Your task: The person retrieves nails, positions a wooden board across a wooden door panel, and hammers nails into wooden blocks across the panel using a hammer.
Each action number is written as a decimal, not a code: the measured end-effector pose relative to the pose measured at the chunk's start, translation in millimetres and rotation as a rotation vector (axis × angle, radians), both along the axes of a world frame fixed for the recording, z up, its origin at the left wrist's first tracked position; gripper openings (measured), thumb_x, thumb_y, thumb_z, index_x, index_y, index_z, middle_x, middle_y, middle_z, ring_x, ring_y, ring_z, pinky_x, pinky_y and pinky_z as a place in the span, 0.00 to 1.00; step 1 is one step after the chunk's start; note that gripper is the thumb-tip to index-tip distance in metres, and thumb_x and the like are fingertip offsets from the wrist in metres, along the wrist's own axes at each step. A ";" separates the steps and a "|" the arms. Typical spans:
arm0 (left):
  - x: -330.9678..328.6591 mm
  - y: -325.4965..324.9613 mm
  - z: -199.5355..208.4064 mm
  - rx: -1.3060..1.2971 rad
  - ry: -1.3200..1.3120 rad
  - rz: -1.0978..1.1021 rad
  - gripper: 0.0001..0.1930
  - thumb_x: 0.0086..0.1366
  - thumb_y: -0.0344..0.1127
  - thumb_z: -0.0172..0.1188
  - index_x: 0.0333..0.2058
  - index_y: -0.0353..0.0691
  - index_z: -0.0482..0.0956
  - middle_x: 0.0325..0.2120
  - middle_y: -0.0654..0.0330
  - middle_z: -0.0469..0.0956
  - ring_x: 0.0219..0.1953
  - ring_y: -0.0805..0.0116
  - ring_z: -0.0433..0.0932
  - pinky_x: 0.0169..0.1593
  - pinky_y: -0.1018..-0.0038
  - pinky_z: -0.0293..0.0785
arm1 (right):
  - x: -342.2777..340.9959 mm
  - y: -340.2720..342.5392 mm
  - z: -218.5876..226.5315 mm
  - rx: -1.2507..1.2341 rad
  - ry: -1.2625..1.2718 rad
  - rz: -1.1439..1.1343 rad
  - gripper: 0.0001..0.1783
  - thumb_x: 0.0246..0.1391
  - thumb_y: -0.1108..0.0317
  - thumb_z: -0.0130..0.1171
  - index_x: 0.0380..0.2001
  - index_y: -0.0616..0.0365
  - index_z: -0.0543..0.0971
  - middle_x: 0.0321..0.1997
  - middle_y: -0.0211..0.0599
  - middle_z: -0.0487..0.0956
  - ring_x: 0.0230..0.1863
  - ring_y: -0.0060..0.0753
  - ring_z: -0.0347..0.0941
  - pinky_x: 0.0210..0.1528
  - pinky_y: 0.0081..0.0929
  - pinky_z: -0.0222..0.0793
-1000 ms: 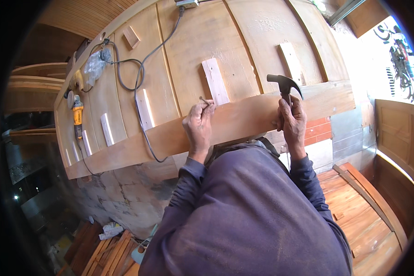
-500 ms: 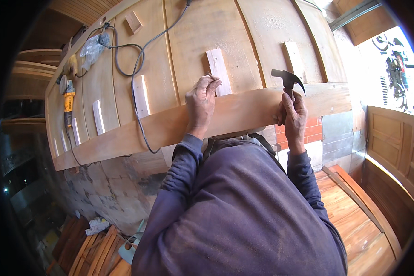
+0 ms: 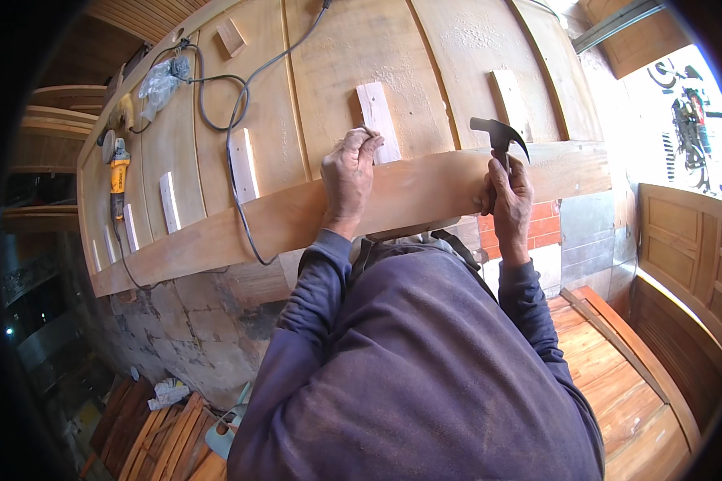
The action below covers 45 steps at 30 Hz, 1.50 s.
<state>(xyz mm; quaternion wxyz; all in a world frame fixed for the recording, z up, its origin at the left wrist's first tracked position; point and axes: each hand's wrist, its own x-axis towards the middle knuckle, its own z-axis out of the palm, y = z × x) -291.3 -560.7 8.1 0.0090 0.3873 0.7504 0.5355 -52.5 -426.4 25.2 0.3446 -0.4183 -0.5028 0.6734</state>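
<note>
My right hand is closed round the handle of a claw hammer, held upright above the panel's near edge. The hammer's face points left and its claw right. My left hand pinches a small thin thing that looks like a nail; the fingers hide most of it. Those fingertips are beside a pale wooden strip, which lies on a large wooden panel. A long plank runs along the panel's near edge, under both hands.
More pale strips lie along the panel. To the left are a yellow angle grinder, a clear plastic bag and a dark cable looping over the panel and plank. Stacked boards and wooden panels lie below.
The view has shifted very slightly. Both hands keep nearly the same place and grip, with the hammer still raised.
</note>
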 end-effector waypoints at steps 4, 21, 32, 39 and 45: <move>-1.7 -1.1 -4.5 0.001 0.052 0.008 0.06 0.67 0.28 0.72 0.37 0.37 0.83 0.32 0.56 0.88 0.34 0.58 0.88 0.38 0.66 0.84 | -1.0 -1.5 2.0 -0.012 0.011 0.002 0.16 0.74 0.60 0.64 0.54 0.61 0.78 0.24 0.22 0.73 0.15 0.11 0.63 0.15 0.16 0.58; 0.0 -1.4 -7.8 -0.065 0.310 -0.002 0.08 0.61 0.27 0.75 0.39 0.40 0.86 0.36 0.56 0.89 0.40 0.54 0.88 0.44 0.61 0.84 | -69.0 -7.7 126.7 1.072 -0.254 0.484 0.15 0.68 0.62 0.67 0.52 0.58 0.81 0.31 0.47 0.84 0.28 0.53 0.83 0.28 0.47 0.76; 0.1 -1.8 -5.8 -0.066 0.306 0.001 0.07 0.62 0.26 0.74 0.38 0.41 0.87 0.36 0.56 0.89 0.41 0.54 0.88 0.45 0.61 0.85 | -78.0 -3.4 123.4 1.118 -0.207 0.503 0.14 0.69 0.64 0.65 0.53 0.57 0.80 0.32 0.46 0.83 0.29 0.52 0.83 0.28 0.46 0.76; 2.7 0.6 -0.7 -0.071 0.329 0.013 0.07 0.62 0.26 0.73 0.38 0.41 0.87 0.36 0.56 0.89 0.42 0.54 0.88 0.46 0.60 0.84 | -77.9 -5.2 140.2 1.115 -0.181 0.418 0.14 0.69 0.64 0.65 0.53 0.56 0.80 0.31 0.45 0.83 0.28 0.51 0.82 0.28 0.45 0.76; 0.0 0.9 -6.5 -0.085 0.352 0.003 0.07 0.62 0.26 0.73 0.39 0.40 0.87 0.36 0.56 0.89 0.42 0.54 0.88 0.46 0.60 0.84 | -73.8 1.0 120.2 1.138 -0.271 0.474 0.15 0.67 0.62 0.67 0.53 0.56 0.82 0.29 0.44 0.83 0.25 0.49 0.82 0.26 0.45 0.75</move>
